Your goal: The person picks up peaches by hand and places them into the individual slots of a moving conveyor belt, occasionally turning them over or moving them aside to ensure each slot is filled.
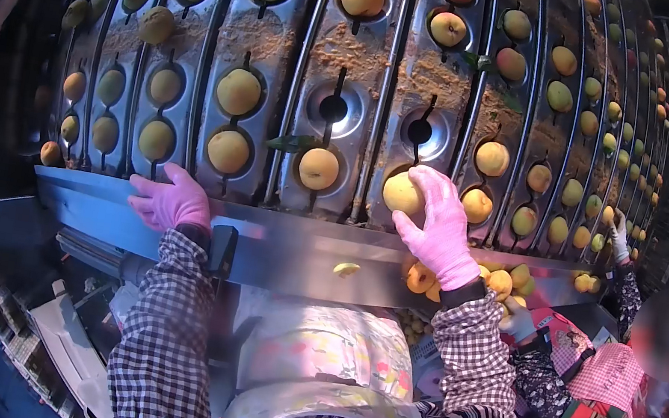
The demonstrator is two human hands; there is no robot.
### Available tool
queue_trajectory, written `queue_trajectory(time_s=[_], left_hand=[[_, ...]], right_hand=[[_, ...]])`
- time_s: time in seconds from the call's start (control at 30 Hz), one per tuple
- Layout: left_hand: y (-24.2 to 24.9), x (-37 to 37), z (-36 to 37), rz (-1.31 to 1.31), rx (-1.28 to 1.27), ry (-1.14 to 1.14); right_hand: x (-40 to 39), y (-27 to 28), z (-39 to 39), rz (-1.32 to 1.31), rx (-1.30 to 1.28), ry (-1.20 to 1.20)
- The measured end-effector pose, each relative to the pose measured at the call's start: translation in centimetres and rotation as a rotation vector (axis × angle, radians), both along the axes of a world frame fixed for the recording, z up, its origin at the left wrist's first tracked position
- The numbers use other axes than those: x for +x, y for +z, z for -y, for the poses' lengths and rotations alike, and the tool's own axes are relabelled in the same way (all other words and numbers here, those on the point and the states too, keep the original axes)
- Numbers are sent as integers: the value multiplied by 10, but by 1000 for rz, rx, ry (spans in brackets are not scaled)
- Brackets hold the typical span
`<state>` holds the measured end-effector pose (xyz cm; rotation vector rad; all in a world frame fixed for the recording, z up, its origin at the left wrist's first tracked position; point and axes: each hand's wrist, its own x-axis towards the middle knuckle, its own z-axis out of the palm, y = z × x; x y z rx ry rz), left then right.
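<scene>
My right hand (439,229), in a pink glove, curls its thumb and fingers around a yellow peach (402,193) seated in the front cup of a metal tray. Behind that peach is a bare cup (426,136) with a dark hole. My left hand (171,200), also pink-gloved, lies over the metal ledge (294,246) with fingers spread and nothing in them. Nearest to it is a greenish peach (156,140) in a front cup. Between my hands, another peach (319,169) sits in its cup beside a green leaf (291,143).
Rows of metal trays (349,55) carry many peaches, with pulp smeared between cups. Loose peaches (499,284) pile on the ledge at right, and a small fruit piece (346,270) lies mid-ledge. At right, a co-worker's gloved hand (620,236) reaches to the trays.
</scene>
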<state>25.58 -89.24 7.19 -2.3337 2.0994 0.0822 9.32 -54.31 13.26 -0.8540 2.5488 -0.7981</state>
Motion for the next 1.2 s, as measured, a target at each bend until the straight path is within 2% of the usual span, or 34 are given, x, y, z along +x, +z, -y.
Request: queue_trajectory(time_s=[0.27,0.4,0.53,0.77,0.87,1.0,1.1,1.2], left_hand=[[2,10,33,11,2,-11],[3,10,36,6,10,-17],[7,9,34,-24,19,-4],[5,11,36,-37,15,-10],[8,10,34,-36,19,-9],[10,8,34,-47,5,5],[9,9,33,-56,-1,4],[7,10,35,-67,-10,-3]], right_hand=[[4,-7,12,-106,336,13],[6,-3,4,-36,16,-67],[13,-8,-4,-100,199,-50],[8,-6,-3,-50,176,-53],[15,2,1,10,136,-163],[25,-12,7,-212,261,-218],[25,-19,21,-176,233,-282],[23,-10,25,-169,247,-226]])
